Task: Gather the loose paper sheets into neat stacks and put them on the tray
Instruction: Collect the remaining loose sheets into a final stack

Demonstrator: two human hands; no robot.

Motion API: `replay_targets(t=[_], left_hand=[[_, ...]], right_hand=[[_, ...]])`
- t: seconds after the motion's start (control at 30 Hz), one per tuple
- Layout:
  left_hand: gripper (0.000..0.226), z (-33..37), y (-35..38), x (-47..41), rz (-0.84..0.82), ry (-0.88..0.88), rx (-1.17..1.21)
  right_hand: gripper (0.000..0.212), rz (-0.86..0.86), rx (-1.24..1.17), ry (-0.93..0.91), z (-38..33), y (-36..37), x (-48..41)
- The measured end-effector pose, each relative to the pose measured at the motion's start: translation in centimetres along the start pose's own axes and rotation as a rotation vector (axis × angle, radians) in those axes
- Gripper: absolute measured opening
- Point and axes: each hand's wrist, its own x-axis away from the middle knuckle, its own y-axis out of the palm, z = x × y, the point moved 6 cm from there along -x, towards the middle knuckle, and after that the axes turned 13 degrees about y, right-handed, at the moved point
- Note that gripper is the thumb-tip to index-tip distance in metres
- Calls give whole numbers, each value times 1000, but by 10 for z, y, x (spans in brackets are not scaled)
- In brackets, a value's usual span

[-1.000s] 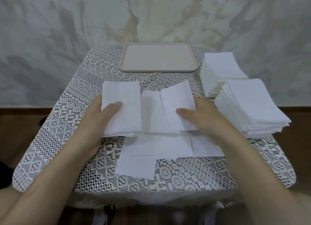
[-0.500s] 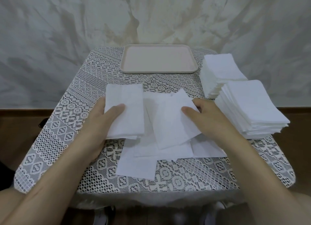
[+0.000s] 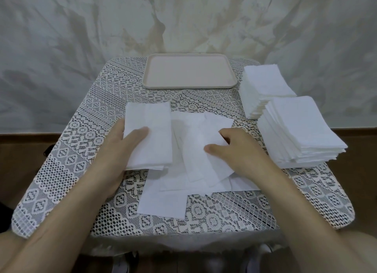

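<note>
My left hand (image 3: 120, 148) grips a thin stack of white sheets (image 3: 151, 134) at its left edge, thumb on top, at the middle left of the table. My right hand (image 3: 236, 152) pinches a loose white sheet (image 3: 200, 148) between thumb and fingers, tilted over a scatter of loose sheets (image 3: 163, 201) lying flat near the front. A pale pink tray (image 3: 189, 72) sits at the back middle with nothing on it.
Two thick piles of white sheets stand on the right: one at the back (image 3: 263, 85), one nearer (image 3: 295, 134). A lace cloth (image 3: 67, 170) covers the small table, whose edges drop off on all sides. A marbled wall stands behind.
My right hand has drawn the loose sheet toward me and to the left, rotating it over the scatter. The left hand keeps its stack almost still.
</note>
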Motion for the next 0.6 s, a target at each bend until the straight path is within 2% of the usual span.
replay_targets(t=[0.1, 0.3, 0.43, 0.6], left_hand=[[26, 0, 0, 0, -6, 4, 4], [25, 0, 2, 1, -13, 5, 3], [26, 1, 3, 2, -12, 2, 3], [27, 2, 4, 2, -17, 2, -1]], right_hand=[[29, 22, 44, 11, 1, 1, -2], [26, 20, 75, -4, -3, 2, 0], [36, 16, 64, 1, -3, 2, -1], [32, 15, 46, 12, -3, 1, -1]])
